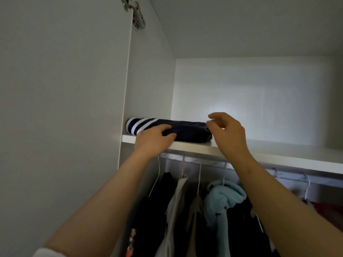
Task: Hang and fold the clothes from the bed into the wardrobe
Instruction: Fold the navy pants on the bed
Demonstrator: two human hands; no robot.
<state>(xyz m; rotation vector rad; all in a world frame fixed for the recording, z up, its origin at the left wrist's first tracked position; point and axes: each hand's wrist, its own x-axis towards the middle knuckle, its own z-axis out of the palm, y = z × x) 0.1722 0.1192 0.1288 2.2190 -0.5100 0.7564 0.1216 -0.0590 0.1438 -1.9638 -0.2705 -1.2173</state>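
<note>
Shelf (278, 156), left front corner: striped garment (187, 129) lies along the edge; left hand (152, 140) presses it, fingers flat; right hand (228, 134) loose, empty, at its right end.

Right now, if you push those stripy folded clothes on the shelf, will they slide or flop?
Probably floppy if lifted: the folded clothes show soft, rounded edges under the left hand. They lie flat on the smooth shelf, so they would likely slide rather than roll.
</note>
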